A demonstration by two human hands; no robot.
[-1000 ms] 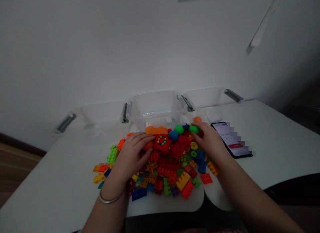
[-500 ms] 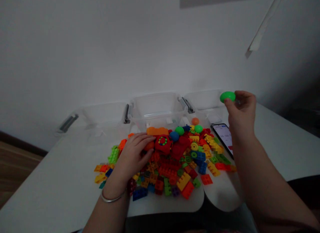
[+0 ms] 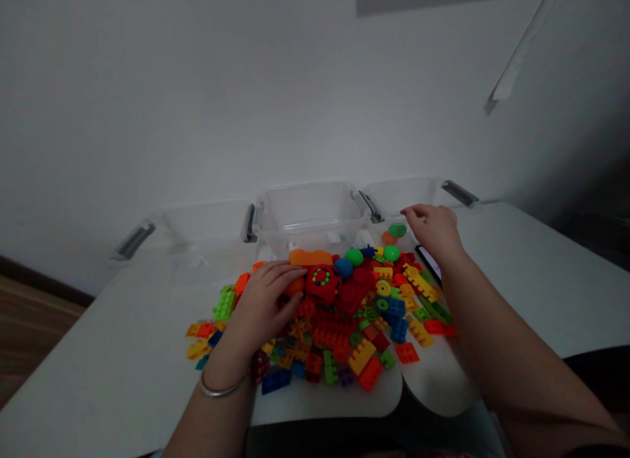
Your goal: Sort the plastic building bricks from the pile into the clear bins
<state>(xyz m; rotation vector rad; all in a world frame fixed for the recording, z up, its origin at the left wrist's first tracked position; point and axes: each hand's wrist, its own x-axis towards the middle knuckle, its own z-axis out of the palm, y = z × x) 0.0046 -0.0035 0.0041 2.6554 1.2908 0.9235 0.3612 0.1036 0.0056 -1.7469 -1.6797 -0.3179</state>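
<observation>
My left hand (image 3: 268, 304) rests on the heap of toys, its fingers and thumb curled round an orange ball (image 3: 294, 287). A red toy with a ring of coloured beads (image 3: 321, 277) lies right beside those fingertips. Over the front of the right clear bin (image 3: 413, 189), my right hand (image 3: 434, 231) is empty with its fingers loosely stretched out. Just below its fingertips a green ball (image 3: 398, 229) shows in the bin, next to another orange ball (image 3: 388, 238). Further green balls (image 3: 354, 256) and a blue ball (image 3: 343, 268) lie on the heap's far side.
Several building bricks (image 3: 361, 356) in many colours spread over the white table (image 3: 123, 359). A middle clear bin (image 3: 312, 208) and a left clear bin (image 3: 207, 222) stand along the wall. A phone (image 3: 429, 264) lies partly behind my right forearm.
My right hand has moved left and down to the right bin and let go of the green ball, which is now in it. My left hand has stayed in place.
</observation>
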